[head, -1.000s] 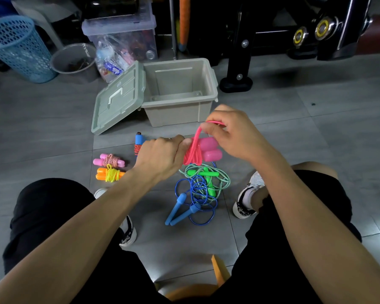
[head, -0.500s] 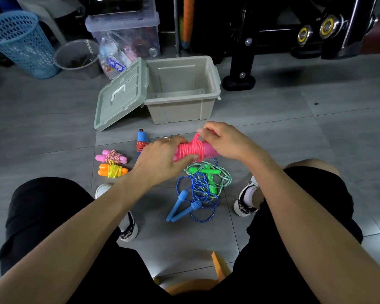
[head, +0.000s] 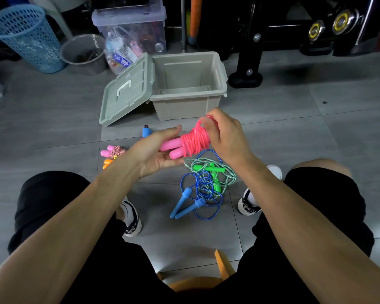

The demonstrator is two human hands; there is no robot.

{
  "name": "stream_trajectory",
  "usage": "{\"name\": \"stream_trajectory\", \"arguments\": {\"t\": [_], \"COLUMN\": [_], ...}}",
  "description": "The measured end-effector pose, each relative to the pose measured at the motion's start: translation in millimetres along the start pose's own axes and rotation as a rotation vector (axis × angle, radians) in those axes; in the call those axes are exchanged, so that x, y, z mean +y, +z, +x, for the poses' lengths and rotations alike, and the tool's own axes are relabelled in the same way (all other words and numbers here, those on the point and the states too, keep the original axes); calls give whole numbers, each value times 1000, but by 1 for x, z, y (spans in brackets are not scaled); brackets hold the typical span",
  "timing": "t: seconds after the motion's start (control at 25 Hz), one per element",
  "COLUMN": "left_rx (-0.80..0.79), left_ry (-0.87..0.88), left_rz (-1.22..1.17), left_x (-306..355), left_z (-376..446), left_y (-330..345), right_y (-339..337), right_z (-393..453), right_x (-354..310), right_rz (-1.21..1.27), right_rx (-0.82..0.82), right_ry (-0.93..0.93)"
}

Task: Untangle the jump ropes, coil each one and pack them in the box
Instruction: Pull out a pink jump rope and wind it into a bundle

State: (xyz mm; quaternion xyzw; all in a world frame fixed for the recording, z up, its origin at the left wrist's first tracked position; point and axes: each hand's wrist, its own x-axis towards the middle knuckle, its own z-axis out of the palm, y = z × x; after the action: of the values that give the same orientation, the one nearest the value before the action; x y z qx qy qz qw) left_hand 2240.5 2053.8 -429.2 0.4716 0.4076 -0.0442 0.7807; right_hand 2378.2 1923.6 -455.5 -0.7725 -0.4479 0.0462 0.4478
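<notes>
I hold a pink jump rope (head: 192, 139) above the floor, its cord wound round its two pink handles. My left hand (head: 156, 151) grips the handles from the left, and my right hand (head: 225, 137) pinches the cord's last loop at the bundle's right end. Below them a blue rope (head: 198, 196) and a green rope (head: 213, 172) lie tangled together on the floor. Behind stands the open beige box (head: 188, 98), nothing inside it, its lid (head: 127, 88) leaning on its left side. Coiled ropes lie at the left: a pink-handled one (head: 112, 151), an orange-handled one (head: 107, 163) and a blue-handled one (head: 146, 131), partly hidden by my left arm.
A blue mesh basket (head: 26, 36), a grey bucket (head: 83, 53) and a clear storage bin (head: 132, 31) stand at the back left. Black gym equipment (head: 248, 62) rises behind the box. My shoes (head: 249, 202) flank the tangled ropes, and an orange stool edge (head: 219, 262) shows below.
The pink cord went from a loose loop to tight turns round the handles. My left hand has turned palm up under the handles, and the right hand has lifted the last loop.
</notes>
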Motion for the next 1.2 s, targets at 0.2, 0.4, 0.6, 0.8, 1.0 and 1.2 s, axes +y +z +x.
{"name": "stream_trajectory", "arguments": {"t": [0.2, 0.4, 0.6, 0.8, 1.0, 1.2], "left_rx": [-192, -21, -9, -61, -39, 29], "left_ry": [-164, -52, -20, 35, 44, 249], "left_rz": [-65, -103, -29, 42, 77, 43], "left_x": [5, 2, 5, 6, 7, 3], "left_z": [-4, 1, -5, -4, -5, 4], "left_y": [-8, -11, -12, -10, -11, -13], "right_y": [0, -5, -7, -9, -8, -19], "right_z": [0, 1, 1, 2, -3, -1], "right_x": [-2, -1, -11, -18, -25, -31], "right_rz": [-4, 6, 51, 49, -3, -91], "right_rx": [19, -166, -173, -151, -225, -262], "right_ry": [-101, -111, -109, -151, -173, -67]}}
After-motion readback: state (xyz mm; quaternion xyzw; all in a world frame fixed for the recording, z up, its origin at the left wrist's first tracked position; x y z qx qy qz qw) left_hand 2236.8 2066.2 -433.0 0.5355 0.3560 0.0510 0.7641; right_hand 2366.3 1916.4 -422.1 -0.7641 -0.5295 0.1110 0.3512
